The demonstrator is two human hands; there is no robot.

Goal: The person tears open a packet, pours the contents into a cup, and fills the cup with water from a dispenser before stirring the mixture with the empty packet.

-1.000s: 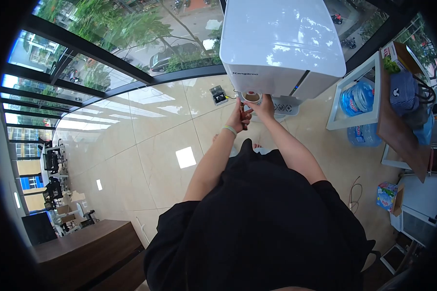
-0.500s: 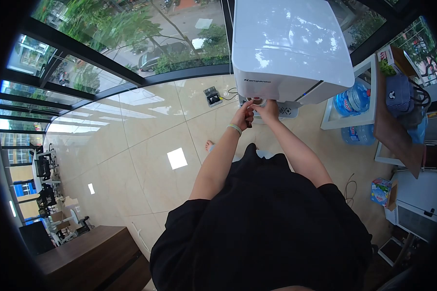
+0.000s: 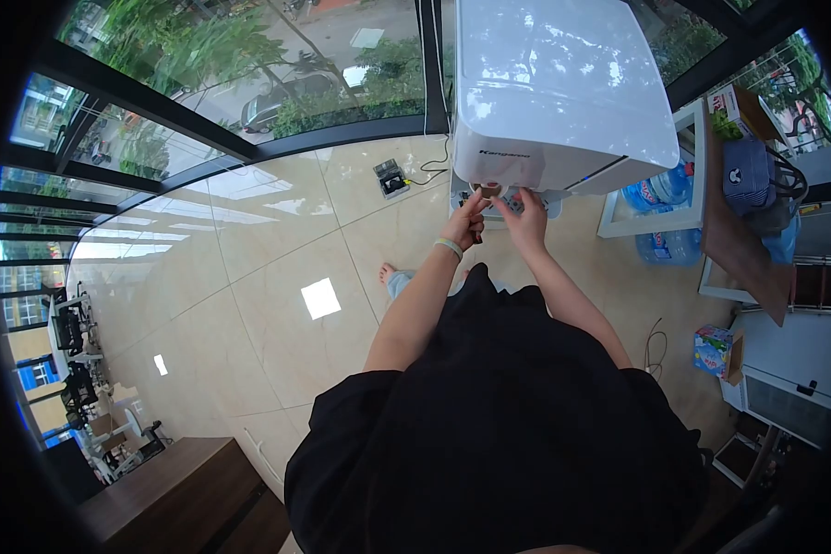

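A small cup (image 3: 486, 190) sits tucked under the front edge of a white water dispenser (image 3: 563, 83), level with its taps and well above the tiled floor (image 3: 277, 249). The left hand (image 3: 464, 224), a pale band on its wrist, reaches up to the cup with its fingers closed on the near side of the wall. The right hand (image 3: 529, 210) lies just beside the cup on the other side. Its fingers point toward the machine, but the view is too small to tell whether they grip the cup, steady it or press something.

The cup looks light and thin-walled, probably the kind that gives if squeezed. Its inside seems brownish, so it likely holds a drink that could slop over and may be hot. The best hold is probably around the middle of the wall, thumb opposite the fingers, firm but not pinching, with the cup upright. The rim is likely the stiffest part, but it leaves fingers close to the liquid.

Large water bottles (image 3: 660, 189) stand on the floor to the right of the dispenser.
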